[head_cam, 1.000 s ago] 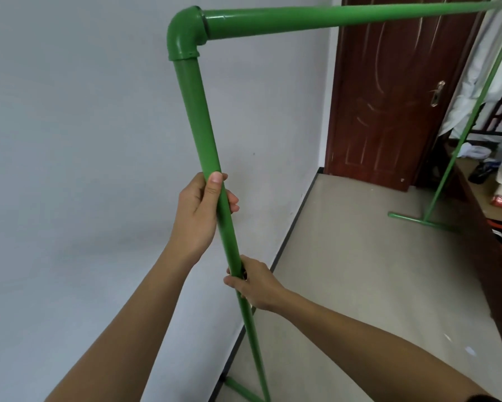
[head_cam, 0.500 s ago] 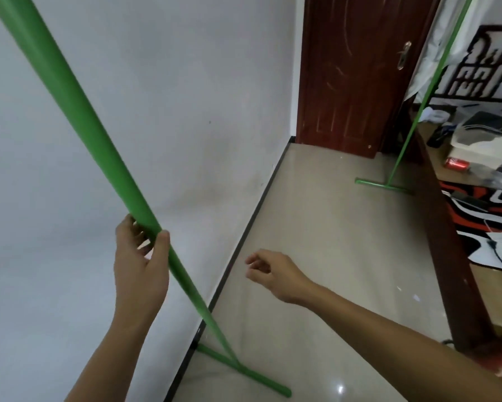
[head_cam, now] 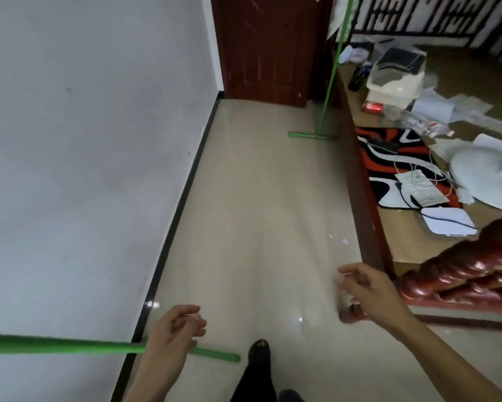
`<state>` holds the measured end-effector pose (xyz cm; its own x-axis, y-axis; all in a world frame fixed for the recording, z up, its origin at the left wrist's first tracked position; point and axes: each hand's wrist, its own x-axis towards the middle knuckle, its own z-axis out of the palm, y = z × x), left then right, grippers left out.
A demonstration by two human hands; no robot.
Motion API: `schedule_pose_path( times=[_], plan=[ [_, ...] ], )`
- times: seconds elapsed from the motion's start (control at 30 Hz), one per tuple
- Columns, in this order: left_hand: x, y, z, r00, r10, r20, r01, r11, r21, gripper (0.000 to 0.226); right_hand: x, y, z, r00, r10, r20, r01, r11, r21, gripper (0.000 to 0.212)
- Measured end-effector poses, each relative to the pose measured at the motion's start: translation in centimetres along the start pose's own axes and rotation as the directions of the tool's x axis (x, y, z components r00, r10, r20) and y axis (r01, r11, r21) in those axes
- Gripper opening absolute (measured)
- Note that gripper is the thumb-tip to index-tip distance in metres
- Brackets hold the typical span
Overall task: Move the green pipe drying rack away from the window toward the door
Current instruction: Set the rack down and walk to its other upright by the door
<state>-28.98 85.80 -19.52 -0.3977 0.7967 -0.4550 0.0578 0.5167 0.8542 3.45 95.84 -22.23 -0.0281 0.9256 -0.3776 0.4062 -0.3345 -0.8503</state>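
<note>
The green pipe drying rack shows in two parts. Its near upright (head_cam: 55, 346) crosses the lower left corner, and its floor foot (head_cam: 217, 355) ends by my shoe. The far upright (head_cam: 332, 65) rises beside the dark red door (head_cam: 261, 47), with its foot (head_cam: 309, 135) flat on the floor. My left hand (head_cam: 174, 335) hovers in front of the near pipe with loosely curled fingers that are off the pipe. Over the floor to the right, my right hand (head_cam: 362, 285) is open and holds nothing.
A white wall (head_cam: 84, 169) with a black skirting runs along the left. A wooden bed frame (head_cam: 360, 184) borders the right, its top strewn with a box, papers and cables. A carved red bedpost (head_cam: 461, 274) sticks out near my right hand. Shiny tile floor (head_cam: 258, 213) lies between.
My left hand has let go of the near upright, after my right hand did. The view has tilted down toward the floor, and both hands hang free.
</note>
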Motion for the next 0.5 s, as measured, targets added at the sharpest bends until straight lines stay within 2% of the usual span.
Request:
schedule_pose_path(
  times=[0.23, 0.5],
  plan=[
    [13.3, 7.3, 8.5, 0.99, 0.07, 0.122, -0.08, 0.994, 0.078, 0.013, 9.7, -0.4, -4.9, 0.98, 0.063, -0.188, -0.04, 0.992, 0.121, 0.014],
    [26.5, 22.0, 17.7, 0.939, 0.179, 0.294, -0.231, 0.961, 0.153, 0.017, 22.6, -6.2, -11.7, 0.918, 0.138, -0.371, -0.026, 0.956, 0.292, 0.012]
  ],
)
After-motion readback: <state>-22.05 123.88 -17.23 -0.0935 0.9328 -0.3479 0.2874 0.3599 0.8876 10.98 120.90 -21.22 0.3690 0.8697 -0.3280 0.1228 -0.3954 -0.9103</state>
